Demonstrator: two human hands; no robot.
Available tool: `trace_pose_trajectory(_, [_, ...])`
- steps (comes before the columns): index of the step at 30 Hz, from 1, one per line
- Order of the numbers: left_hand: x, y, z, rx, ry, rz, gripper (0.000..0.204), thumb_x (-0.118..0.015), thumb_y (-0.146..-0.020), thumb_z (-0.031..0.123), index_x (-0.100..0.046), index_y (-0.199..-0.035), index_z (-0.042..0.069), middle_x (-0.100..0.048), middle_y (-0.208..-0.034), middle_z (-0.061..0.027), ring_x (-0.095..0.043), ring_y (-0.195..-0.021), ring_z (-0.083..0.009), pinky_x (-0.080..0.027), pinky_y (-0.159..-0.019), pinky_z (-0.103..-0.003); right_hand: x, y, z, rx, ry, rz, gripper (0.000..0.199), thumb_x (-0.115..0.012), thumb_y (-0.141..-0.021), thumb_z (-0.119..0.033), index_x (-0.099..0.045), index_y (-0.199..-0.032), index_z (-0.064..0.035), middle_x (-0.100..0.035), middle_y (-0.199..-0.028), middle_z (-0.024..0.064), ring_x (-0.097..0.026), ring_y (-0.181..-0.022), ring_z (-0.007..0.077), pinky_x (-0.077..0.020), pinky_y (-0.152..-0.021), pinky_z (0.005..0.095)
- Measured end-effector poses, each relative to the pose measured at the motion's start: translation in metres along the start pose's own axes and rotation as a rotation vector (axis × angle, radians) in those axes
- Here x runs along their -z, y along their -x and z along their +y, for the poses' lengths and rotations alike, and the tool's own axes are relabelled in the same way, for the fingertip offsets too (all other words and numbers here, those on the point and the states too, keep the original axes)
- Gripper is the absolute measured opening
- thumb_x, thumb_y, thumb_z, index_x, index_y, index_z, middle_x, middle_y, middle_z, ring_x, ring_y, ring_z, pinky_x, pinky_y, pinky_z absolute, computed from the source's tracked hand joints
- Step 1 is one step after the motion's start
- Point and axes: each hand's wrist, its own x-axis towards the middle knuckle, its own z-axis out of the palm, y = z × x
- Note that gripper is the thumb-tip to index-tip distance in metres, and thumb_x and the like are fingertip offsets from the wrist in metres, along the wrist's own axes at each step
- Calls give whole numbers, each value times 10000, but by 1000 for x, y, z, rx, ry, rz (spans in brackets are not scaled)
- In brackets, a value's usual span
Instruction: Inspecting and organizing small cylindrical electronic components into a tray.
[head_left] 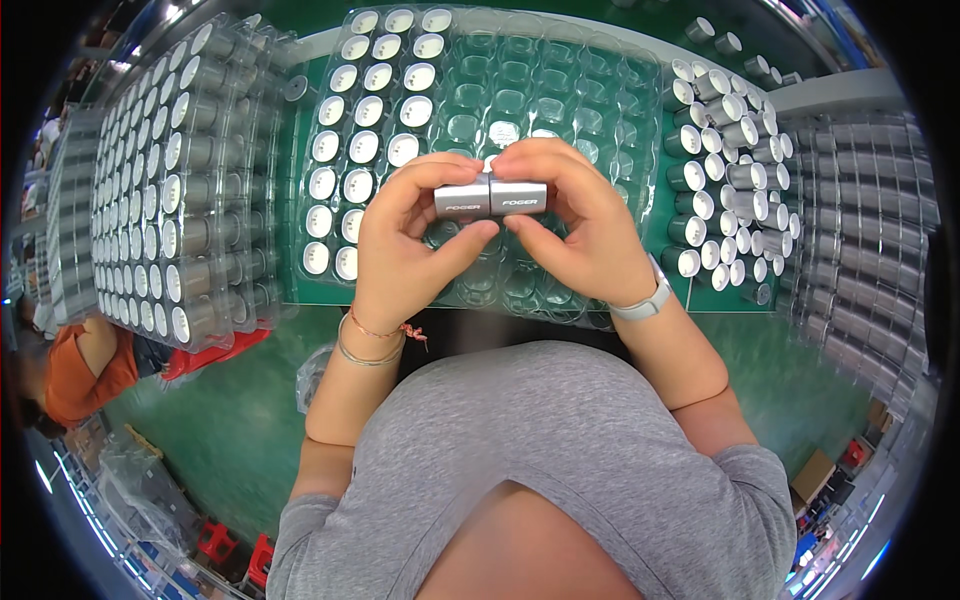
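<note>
While both hands meet at centre, left hand (pixel 405 235) pinches left silver cylinder (pixel 461 201), right hand (pixel 580 215) pinches right silver cylinder (pixel 518 198); cylinders end to end, touching. Both held above clear blister tray (pixel 560 90), its filled pockets at 11 o'clock. Loose cylinders (pixel 720 150) at 2 o'clock. Stacked full trays (pixel 170 180) at 9 o'clock.
</note>
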Motion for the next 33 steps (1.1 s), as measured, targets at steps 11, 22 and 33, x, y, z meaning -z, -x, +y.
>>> trace_pose_trajectory(11, [-6,1,2,1,99,82,541,-681,-776,-101,-463,-1263,-10,-569,-1173,-136,-582,-1067,-202,-475,-947,-330,6,-1,9,156,60,53,382,-686,-783,64,-563,-1140,-1,-535,-1177,134,-553,-1086,208,-458,-932,322])
trace_pose_trajectory(22, [-1,0,-2,-68,-2,6,749,-684,-707,-173,-350,-1351,15,-598,-1121,-146,-582,-1096,-221,-466,-973,-344,3,-1,6,38,109,47,532,-669,-729,140,-517,-1219,-1,-539,-1146,99,-554,-1092,202,-452,-959,331])
trace_pose_trajectory(33, [-1,0,-3,-75,-1,-14,703,-681,-720,-168,-380,-1329,10,-602,-1135,-155,-590,-1108,-232,-480,-967,-344,2,0,5,-10,114,12,567,-660,-736,144,-504,-1257,-14,-544,-1130,96,-556,-1088,194,-462,-948,316])
